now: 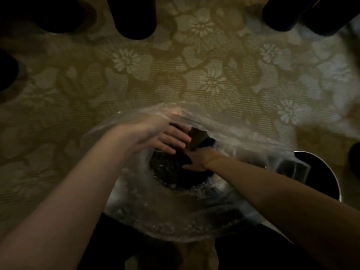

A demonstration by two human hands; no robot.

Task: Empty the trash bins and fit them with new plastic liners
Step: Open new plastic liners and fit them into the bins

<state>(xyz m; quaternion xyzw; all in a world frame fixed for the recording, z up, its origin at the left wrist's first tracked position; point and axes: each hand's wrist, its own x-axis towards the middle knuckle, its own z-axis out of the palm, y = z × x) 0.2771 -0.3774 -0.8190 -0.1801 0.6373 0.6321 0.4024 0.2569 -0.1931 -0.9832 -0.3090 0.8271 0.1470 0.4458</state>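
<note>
Clear, crinkled liner (171, 217) spread wide, glinting in dim light; left hand (165, 139) flat, fingers straight; right hand (196, 160), grip lost in shadow.

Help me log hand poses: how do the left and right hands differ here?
The left hand is lit, fingers straight, above the liner; the right hand is darker and lower, reaching into it. The left hand's fingers show plainly; the right hand's are too shadowed to read. Both work at the same liner.

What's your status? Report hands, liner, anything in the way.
Left hand open, fingers straight over the liner mouth. Right hand down inside, grip unclear. Liner loose, bunched, not fitted. Metal-rimmed bin close at right.
</note>
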